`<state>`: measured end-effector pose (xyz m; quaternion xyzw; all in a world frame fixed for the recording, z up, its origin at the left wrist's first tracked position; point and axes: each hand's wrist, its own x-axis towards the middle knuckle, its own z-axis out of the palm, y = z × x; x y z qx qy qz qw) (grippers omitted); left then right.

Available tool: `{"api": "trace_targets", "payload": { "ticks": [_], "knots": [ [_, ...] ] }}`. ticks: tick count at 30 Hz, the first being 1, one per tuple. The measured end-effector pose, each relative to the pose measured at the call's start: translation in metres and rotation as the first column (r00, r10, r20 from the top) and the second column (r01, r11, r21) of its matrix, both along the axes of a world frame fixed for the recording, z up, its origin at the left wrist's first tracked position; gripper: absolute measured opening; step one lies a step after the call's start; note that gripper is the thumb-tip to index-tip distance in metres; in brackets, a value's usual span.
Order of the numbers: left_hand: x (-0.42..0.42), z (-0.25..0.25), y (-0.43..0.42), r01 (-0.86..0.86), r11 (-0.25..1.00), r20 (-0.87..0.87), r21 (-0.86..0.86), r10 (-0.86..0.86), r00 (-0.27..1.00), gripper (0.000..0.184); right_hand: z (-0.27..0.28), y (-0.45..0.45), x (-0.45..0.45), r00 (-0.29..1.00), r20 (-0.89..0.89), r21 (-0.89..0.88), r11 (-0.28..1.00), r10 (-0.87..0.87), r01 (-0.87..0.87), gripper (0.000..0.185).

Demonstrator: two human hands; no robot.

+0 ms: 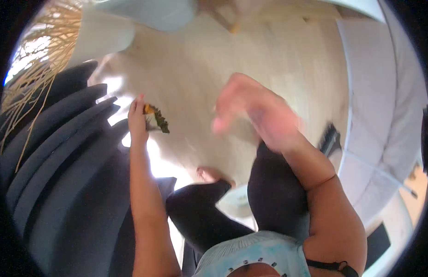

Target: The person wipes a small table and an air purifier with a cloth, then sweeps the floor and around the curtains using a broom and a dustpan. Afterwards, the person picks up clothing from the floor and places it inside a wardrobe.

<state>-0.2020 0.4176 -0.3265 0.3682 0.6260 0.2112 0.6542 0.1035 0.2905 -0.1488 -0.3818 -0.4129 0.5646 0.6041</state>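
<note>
My left hand (pixel 138 117) is at the left of centre, beside the dark curtain folds, with its fingers closed on a small leafy thing (pixel 161 121) with dark green edges and a yellow-orange part. That thing sticks out to the right of the fingers. My right hand (pixel 255 108) is raised nearer the camera, right of centre, and is blurred by motion. Its fingers are bent but apart, and nothing shows between them.
Dark curtains (pixel 84 161) hang on the left, with dry straw-like stems (pixel 45 69) above them. A grey sofa (pixel 371 106) runs along the right. A dark brush-like object (pixel 330 138) is near it. My bare foot (pixel 209 175) shows on the pale floor (pixel 191 78).
</note>
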Motion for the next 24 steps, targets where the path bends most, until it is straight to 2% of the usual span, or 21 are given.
{"api": "trace_targets", "payload": {
  "ticks": [1,2,3,4,5,7,8,10,11,12,13,14,15,16,17,18,19,20,21,22,24],
  "knots": [
    [0.007,0.042,-0.027,-0.024,0.999,-0.143,-0.029,0.019,0.989,0.038,0.060,-0.020,0.003,0.999,0.039,0.017,0.999,-0.033,0.032,0.052],
    [0.017,0.086,-0.053,-0.049,0.997,-0.284,-0.054,0.032,0.958,0.037,0.119,-0.036,0.001,0.993,0.109,-0.148,0.987,-0.054,0.070,0.039],
    [0.004,0.090,-0.073,-0.091,0.994,-0.224,-0.059,0.075,0.972,0.038,0.193,-0.033,-0.002,0.974,0.226,-0.563,0.819,0.018,0.115,0.027],
    [-0.008,0.096,-0.088,-0.159,0.974,-0.272,-0.163,0.110,0.956,0.037,0.252,-0.036,-0.005,0.965,0.252,-0.782,0.603,0.078,0.156,0.016],
    [-0.023,0.098,-0.104,-0.126,0.974,-0.242,-0.186,0.079,0.967,0.037,0.273,-0.054,-0.010,0.964,0.258,-0.801,0.572,0.060,0.179,0.016],
    [-0.025,0.119,-0.136,-0.064,0.972,-0.195,-0.226,0.019,0.981,0.036,0.299,-0.090,-0.026,0.937,0.224,-0.397,0.853,-0.270,0.340,0.022],
    [-0.015,0.138,-0.154,-0.004,0.968,-0.187,-0.250,-0.044,0.981,0.036,0.306,-0.112,-0.034,0.900,0.158,-0.145,0.892,-0.406,0.428,0.026],
    [-0.002,0.189,-0.190,0.113,0.946,-0.187,-0.305,-0.175,0.967,0.035,0.319,-0.157,-0.052,0.808,-0.062,0.338,0.749,-0.586,0.570,0.035],
    [0.010,0.210,-0.196,0.158,0.942,-0.179,-0.295,-0.217,0.960,0.035,0.323,-0.175,-0.056,0.774,-0.202,0.572,0.569,-0.600,0.591,0.040],
    [0.021,0.227,-0.211,0.189,0.948,-0.183,-0.256,-0.239,0.953,0.034,0.325,-0.210,-0.049,0.779,-0.218,0.600,0.549,-0.587,0.582,0.040],
    [0.030,0.244,-0.224,0.242,0.940,-0.146,-0.239,-0.281,0.949,0.034,0.333,-0.240,-0.033,0.742,0.296,0.522,0.753,-0.601,0.402,0.027],
    [0.041,0.259,-0.238,0.222,0.951,-0.150,-0.214,-0.257,0.955,0.034,0.332,-0.269,-0.016,0.529,0.731,0.326,0.902,-0.431,0.284,0.019],
    [0.051,0.272,-0.255,0.227,0.957,-0.116,-0.180,-0.250,0.961,0.033,0.310,-0.298,0.007,0.510,0.795,0.126,0.911,-0.330,0.392,0.019],
    [0.054,0.281,-0.267,0.229,0.961,-0.087,-0.154,-0.244,0.966,0.033,0.275,-0.333,0.039,0.318,0.929,0.015,0.877,-0.190,0.480,0.018],
    [0.045,0.270,-0.279,0.184,0.971,-0.050,-0.155,-0.194,0.980,0.027,0.245,-0.370,0.076,0.324,0.944,-0.157,0.779,-0.062,0.607,0.019],
    [0.047,0.281,-0.294,0.156,0.978,-0.069,-0.138,-0.167,0.984,0.027,0.234,-0.409,0.112,0.129,0.980,-0.196,0.764,0.148,0.615,0.032],
    [0.053,0.291,-0.302,0.109,0.985,-0.114,-0.137,-0.125,0.986,0.027,0.204,-0.458,0.149,-0.141,0.957,-0.132,0.812,0.254,0.568,0.048],
    [0.058,0.297,-0.313,0.049,0.991,-0.166,-0.127,-0.070,0.984,0.027,0.193,-0.501,0.186,-0.294,0.813,-0.240,0.748,0.503,0.619,0.064],
    [0.044,0.286,-0.324,0.034,0.990,-0.163,-0.139,-0.057,0.985,0.032,0.195,-0.520,0.214,-0.272,0.492,-0.458,0.511,0.827,0.727,0.079],
    [0.043,0.297,-0.332,-0.011,0.984,-0.178,-0.175,-0.021,0.984,0.034,0.191,-0.545,0.235,-0.299,0.272,-0.510,0.401,0.915,0.761,0.076],
    [0.046,0.314,-0.368,-0.182,0.948,-0.142,-0.263,0.149,0.979,0.035,0.192,-0.598,0.275,-0.329,0.127,-0.622,0.333,0.936,0.709,0.063]
  ]
}}
